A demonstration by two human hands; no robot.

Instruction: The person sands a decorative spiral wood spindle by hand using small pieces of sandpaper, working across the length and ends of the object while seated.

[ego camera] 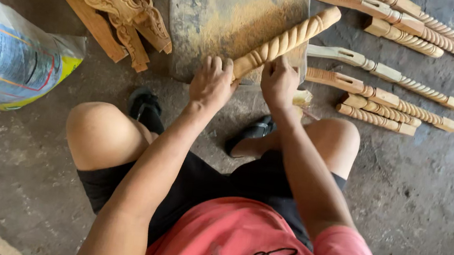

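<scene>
A pale wooden spindle with a twisted rope carving (290, 38) lies slanted across a dusty wooden work block (216, 14) on the floor. My left hand (211, 82) grips the spindle's near end at the block's front edge. My right hand (278, 82) presses on the spindle just beside it, fingers curled over the wood. The far end of the spindle points up and to the right. I squat over the block, both knees spread to either side.
Several carved twisted spindles (395, 75) lie in rows on the concrete floor at the right. A pile of carved ornamental wood pieces (113, 3) sits at the upper left. A printed plastic sack (10, 54) lies at the left.
</scene>
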